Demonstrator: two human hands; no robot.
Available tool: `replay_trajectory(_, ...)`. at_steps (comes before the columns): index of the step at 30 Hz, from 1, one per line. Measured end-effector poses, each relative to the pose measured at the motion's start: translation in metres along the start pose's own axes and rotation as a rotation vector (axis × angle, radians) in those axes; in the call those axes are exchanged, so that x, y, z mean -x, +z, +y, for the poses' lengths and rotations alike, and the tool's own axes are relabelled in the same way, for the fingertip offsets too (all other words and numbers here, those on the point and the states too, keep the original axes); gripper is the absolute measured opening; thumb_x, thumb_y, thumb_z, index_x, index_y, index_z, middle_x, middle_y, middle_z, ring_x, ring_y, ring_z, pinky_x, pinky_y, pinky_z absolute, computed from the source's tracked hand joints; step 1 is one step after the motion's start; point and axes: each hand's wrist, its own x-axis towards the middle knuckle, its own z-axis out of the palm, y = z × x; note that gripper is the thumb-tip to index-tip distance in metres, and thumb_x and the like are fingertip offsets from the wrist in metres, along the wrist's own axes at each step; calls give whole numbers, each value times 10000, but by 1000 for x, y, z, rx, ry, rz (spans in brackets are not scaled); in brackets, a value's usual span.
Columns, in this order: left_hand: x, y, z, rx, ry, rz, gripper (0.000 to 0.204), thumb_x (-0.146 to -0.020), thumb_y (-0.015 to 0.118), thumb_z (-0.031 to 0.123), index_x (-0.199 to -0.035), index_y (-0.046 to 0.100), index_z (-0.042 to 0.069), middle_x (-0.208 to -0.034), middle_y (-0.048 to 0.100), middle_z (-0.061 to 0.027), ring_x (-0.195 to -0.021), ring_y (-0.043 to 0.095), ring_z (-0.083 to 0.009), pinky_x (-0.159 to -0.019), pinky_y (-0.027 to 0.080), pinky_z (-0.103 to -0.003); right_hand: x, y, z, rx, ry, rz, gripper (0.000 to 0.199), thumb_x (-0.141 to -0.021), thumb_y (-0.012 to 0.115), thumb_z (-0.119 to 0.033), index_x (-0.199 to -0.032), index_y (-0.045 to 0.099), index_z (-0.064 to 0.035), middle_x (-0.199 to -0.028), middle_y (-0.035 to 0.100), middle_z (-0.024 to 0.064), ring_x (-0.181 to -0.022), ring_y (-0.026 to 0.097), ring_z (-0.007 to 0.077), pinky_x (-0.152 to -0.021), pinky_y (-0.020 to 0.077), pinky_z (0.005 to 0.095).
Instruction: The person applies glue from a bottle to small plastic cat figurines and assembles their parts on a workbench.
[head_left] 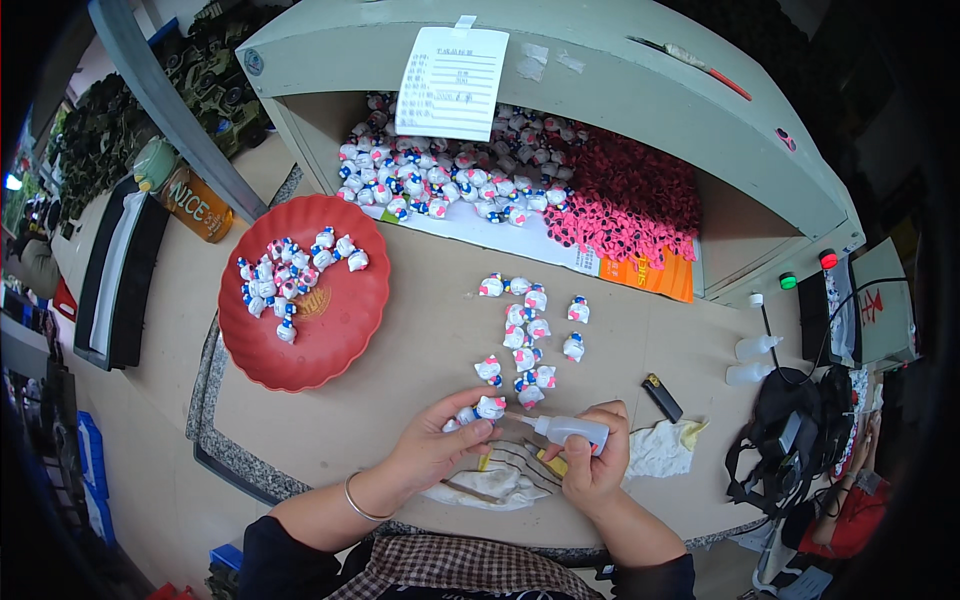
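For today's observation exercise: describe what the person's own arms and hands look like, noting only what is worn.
Both forearms are bare. The left hand has a thin silver bangle at its wrist. The right hand wears nothing visible. Dark sleeves are pushed up near the elbows, beside a brown checked garment.

a tan table [430, 330] bears a red plate [345, 340], loose small figures [528, 330], a lighter [662, 398] and rags [665, 448].

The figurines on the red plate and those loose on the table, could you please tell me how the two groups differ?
The plate figurines lie bunched in a curved heap on the red plate; the table figurines are spread apart on the bare table. The plate group sits far left of both hands; the table group lies just beyond the left hand and right hand. Both are small white figures with pink and blue parts.
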Motion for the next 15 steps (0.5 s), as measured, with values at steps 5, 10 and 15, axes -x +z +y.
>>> replay_trajectory(5, 0, 1, -1, -17, -10, -3, 404, -835, 497, 2, -1227, 414, 60, -1047, 540, -72, -913, 559, -154, -702, 488, -208, 2, -3, 3, 128, -48, -43, 165, -819, 501, -71, -918, 402, 17, -852, 391, 126, -552, 518, 118, -463, 438, 219)
replay_trajectory(10, 1, 0, -3, -26, -8, 3, 405, -834, 501, 4, -1226, 418, 66, -1043, 545, -72, -918, 558, -155, -697, 486, -212, 1, -5, -3, 240, -28, -72, 175, -792, 546, -73, -909, 427, -19, -723, 534, 77, -697, 444, 171, -587, 390, 274)
replay_trajectory(15, 0, -1, -2, -49, 5, 52, 404, -830, 507, 1, -1219, 429, 72, -1036, 550, -69, -912, 559, -150, -690, 485, -215, 1, -2, -2, 208, -31, -63, 186, -781, 558, -72, -911, 435, -21, -683, 556, 54, -715, 415, 190, -607, 378, 292)
